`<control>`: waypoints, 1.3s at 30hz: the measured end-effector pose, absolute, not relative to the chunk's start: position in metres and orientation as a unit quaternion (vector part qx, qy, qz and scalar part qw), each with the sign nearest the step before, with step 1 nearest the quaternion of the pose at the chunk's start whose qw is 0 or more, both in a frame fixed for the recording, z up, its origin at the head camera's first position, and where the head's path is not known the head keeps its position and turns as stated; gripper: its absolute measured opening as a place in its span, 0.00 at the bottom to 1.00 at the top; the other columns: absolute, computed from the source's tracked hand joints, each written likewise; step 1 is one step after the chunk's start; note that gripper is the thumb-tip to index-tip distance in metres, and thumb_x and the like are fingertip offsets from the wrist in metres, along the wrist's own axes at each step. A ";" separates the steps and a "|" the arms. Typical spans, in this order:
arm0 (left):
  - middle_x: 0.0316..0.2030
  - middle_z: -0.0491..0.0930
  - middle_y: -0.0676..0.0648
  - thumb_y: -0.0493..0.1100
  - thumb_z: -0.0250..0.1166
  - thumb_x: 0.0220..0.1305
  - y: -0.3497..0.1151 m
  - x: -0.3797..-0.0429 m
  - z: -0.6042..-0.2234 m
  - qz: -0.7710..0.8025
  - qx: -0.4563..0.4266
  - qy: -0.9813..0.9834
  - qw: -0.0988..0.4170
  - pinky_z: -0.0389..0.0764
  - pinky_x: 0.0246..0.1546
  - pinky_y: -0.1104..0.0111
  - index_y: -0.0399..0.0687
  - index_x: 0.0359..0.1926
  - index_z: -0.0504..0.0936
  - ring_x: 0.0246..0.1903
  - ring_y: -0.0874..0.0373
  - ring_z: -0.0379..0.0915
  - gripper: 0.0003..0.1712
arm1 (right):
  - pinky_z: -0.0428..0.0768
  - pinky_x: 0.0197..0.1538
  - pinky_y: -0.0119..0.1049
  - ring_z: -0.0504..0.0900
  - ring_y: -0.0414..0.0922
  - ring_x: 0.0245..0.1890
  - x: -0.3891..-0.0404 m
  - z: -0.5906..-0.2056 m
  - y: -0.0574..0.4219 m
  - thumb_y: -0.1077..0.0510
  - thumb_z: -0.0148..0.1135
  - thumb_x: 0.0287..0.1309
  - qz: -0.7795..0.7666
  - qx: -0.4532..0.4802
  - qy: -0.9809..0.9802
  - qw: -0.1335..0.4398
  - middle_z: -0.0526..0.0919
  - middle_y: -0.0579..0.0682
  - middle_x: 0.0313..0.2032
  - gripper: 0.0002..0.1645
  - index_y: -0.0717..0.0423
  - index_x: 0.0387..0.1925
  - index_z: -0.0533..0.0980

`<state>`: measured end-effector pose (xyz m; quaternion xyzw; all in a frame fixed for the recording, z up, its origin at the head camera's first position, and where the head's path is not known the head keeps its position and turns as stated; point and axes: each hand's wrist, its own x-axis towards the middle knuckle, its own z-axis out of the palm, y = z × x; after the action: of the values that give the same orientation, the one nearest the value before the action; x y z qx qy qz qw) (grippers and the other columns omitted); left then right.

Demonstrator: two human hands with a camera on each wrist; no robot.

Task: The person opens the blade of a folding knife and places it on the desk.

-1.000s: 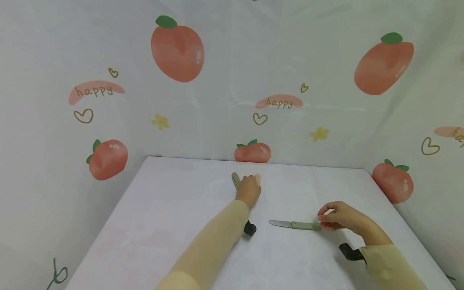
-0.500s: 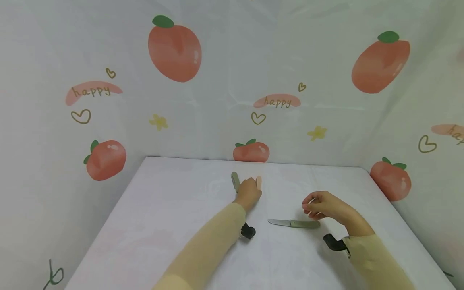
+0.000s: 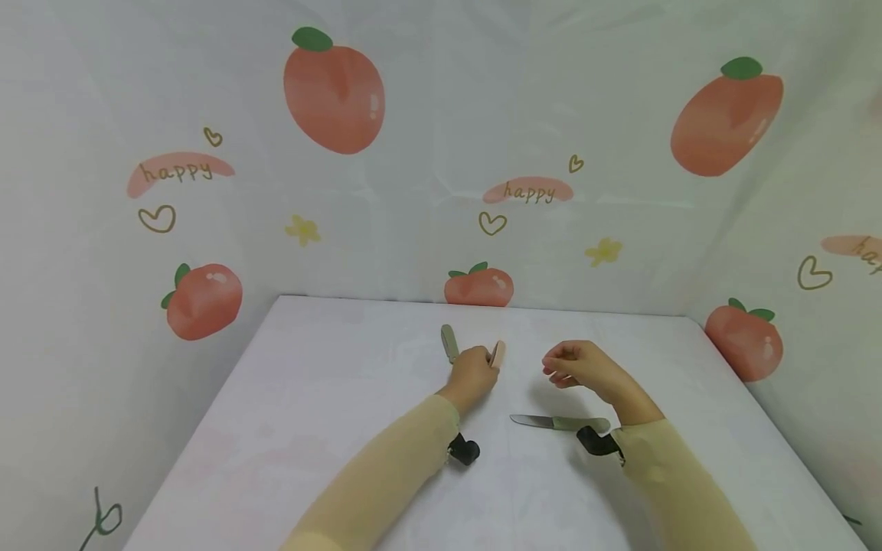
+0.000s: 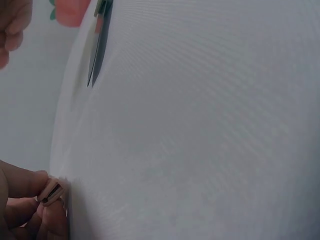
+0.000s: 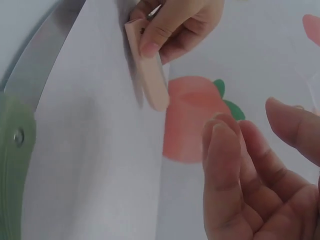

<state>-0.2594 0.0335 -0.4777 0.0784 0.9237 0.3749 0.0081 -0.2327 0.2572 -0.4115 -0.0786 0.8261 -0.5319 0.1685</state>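
1. Plainly, the left hand (image 3: 472,376) pinches a pale pink handle (image 5: 152,82) between thumb and fingers, a narrow grip near one end, with the other end sticking out past the fingers.
2. That pink handle is toward the far side of the white table (image 3: 331,383), between the two hands; its end, seen from the left wrist, shows a dark slot (whether it touches the cloth, I cannot tell).
3. Loosely bent, the fingers of the right hand (image 3: 586,369) hold nothing; a gap separates thumb from fingertips in the right wrist view, and the hand hangs above the table, to the right of the pink handle.
4. Nearer the person lies an open knife (image 3: 568,423), its blade pointing left and its green handle to the right (the black wrist device (image 3: 596,441) overlaps that end in the head view).
5. Just beyond the left hand, on its left, lies a slim green handle (image 3: 449,340), its near end beside the knuckles; whether they touch, I cannot tell.
6. Both arms wear pale yellow sleeves (image 3: 386,459), and the backdrop (image 3: 427,99) behind is printed with red fruit, hearts and the word "happy".
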 end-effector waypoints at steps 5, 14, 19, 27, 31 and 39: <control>0.32 0.83 0.48 0.40 0.68 0.63 0.026 -0.256 -0.479 0.388 0.074 0.919 0.006 0.79 0.39 0.62 0.41 0.38 0.83 0.32 0.56 0.77 0.07 | 0.84 0.43 0.36 0.84 0.52 0.39 -0.242 -0.421 0.243 0.60 0.62 0.68 -0.550 -0.063 0.821 0.139 0.83 0.66 0.43 0.17 0.73 0.48 0.74; 0.31 0.82 0.52 0.42 0.69 0.62 0.021 -0.246 -0.473 0.429 0.075 0.900 -0.010 0.77 0.37 0.67 0.42 0.42 0.84 0.30 0.62 0.75 0.10 | 0.83 0.42 0.33 0.85 0.47 0.39 -0.253 -0.442 0.220 0.63 0.60 0.69 -0.591 -0.020 0.803 0.081 0.80 0.64 0.47 0.19 0.75 0.54 0.71; 0.30 0.82 0.52 0.41 0.70 0.62 0.022 -0.238 -0.468 0.448 0.097 0.888 -0.019 0.76 0.35 0.68 0.41 0.41 0.84 0.30 0.62 0.76 0.09 | 0.83 0.42 0.32 0.84 0.46 0.38 -0.254 -0.450 0.211 0.62 0.59 0.70 -0.624 -0.008 0.779 0.068 0.79 0.64 0.46 0.22 0.75 0.56 0.69; 0.34 0.84 0.51 0.42 0.69 0.62 0.024 -0.233 -0.469 0.481 0.120 0.868 0.010 0.77 0.36 0.69 0.42 0.43 0.84 0.33 0.61 0.79 0.11 | 0.83 0.44 0.33 0.83 0.40 0.36 -0.249 -0.453 0.209 0.64 0.57 0.71 -0.675 -0.029 0.732 0.085 0.82 0.53 0.40 0.21 0.78 0.56 0.67; 0.35 0.85 0.50 0.41 0.69 0.63 0.021 -0.233 -0.469 0.500 0.143 0.854 0.026 0.78 0.36 0.70 0.40 0.44 0.83 0.35 0.61 0.81 0.11 | 0.83 0.44 0.33 0.83 0.39 0.37 -0.248 -0.451 0.209 0.64 0.56 0.72 -0.686 -0.033 0.720 0.102 0.81 0.50 0.39 0.22 0.78 0.57 0.66; 0.30 0.83 0.53 0.47 0.69 0.66 0.012 -0.234 -0.461 0.489 0.169 0.855 0.043 0.75 0.27 0.71 0.45 0.40 0.82 0.27 0.65 0.76 0.10 | 0.83 0.42 0.31 0.82 0.39 0.34 -0.246 -0.446 0.206 0.66 0.54 0.72 -0.689 -0.051 0.712 0.128 0.82 0.47 0.36 0.20 0.77 0.57 0.67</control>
<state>-0.2339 0.0116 -0.4611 0.1694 0.8548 0.4886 0.0426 -0.2458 0.2058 -0.4461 -0.0511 0.7120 -0.6886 0.1276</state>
